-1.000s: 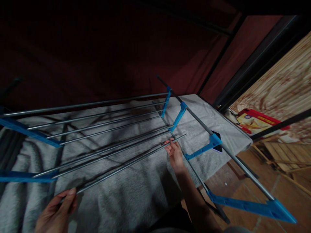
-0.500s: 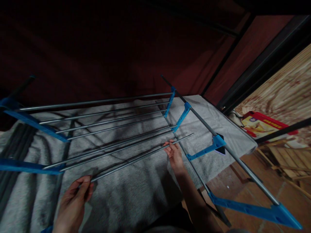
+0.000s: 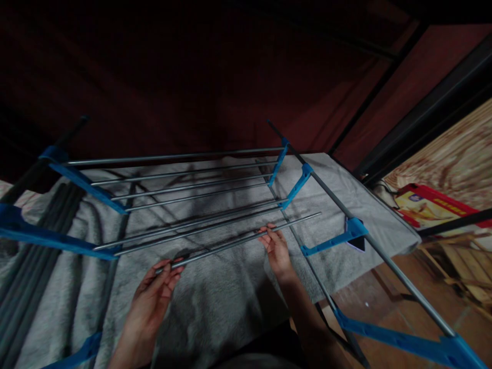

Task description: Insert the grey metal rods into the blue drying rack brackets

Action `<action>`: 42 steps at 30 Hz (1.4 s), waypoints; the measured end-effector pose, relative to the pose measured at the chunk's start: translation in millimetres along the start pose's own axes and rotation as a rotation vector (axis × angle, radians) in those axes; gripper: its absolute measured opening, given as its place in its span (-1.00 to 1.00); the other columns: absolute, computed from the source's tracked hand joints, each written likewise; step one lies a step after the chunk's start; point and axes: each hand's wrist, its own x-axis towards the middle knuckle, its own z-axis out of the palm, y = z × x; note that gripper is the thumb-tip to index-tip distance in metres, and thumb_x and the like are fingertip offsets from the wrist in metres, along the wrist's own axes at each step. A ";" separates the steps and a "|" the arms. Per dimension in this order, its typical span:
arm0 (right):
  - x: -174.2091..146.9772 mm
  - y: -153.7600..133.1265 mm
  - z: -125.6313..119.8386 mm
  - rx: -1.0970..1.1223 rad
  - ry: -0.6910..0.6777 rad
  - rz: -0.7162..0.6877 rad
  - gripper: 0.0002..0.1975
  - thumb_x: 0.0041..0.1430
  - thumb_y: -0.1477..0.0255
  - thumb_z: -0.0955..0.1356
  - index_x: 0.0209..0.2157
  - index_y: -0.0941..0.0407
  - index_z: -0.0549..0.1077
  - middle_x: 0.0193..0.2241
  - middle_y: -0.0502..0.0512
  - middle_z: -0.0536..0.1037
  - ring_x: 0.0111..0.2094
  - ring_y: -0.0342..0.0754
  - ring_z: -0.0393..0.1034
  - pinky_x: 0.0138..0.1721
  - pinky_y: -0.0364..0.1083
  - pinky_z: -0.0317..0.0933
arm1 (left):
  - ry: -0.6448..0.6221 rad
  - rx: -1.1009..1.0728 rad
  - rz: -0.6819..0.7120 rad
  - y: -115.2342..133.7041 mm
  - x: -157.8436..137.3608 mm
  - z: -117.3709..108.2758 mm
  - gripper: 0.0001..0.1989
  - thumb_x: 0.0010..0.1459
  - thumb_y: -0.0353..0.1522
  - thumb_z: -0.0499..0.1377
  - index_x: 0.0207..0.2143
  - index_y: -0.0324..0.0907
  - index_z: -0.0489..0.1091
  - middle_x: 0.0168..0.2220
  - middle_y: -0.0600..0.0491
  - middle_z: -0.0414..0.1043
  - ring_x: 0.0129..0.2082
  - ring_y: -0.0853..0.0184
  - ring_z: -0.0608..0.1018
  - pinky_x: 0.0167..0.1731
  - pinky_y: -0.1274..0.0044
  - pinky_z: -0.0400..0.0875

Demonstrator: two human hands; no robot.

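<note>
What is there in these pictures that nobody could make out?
All in the head view:
Rod: partly covered by the left hand.
Dark slab: partly hidden behind a blue bracket.
Bottom-left bracket: cut off by the bottom edge.
Box: lettering too small and blurred to read.

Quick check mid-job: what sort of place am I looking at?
Probably a dim room in a home, though I can't be certain: there's a blue-bracketed rack, a fleecy grey cloth spread out, and a brownish, tiled-looking floor.
</note>
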 end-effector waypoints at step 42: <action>-49.0 14.7 28.4 -0.075 -0.177 0.167 -0.68 0.00 0.29 0.61 -0.21 0.00 0.57 -0.17 0.05 0.67 -0.17 0.01 0.59 -0.05 0.05 0.47 | -0.409 -0.063 0.144 -22.1 -41.4 72.2 -0.67 0.00 -0.26 0.54 -0.22 -0.20 0.61 -0.19 -0.08 0.66 -0.24 0.29 0.65 -0.24 0.50 0.53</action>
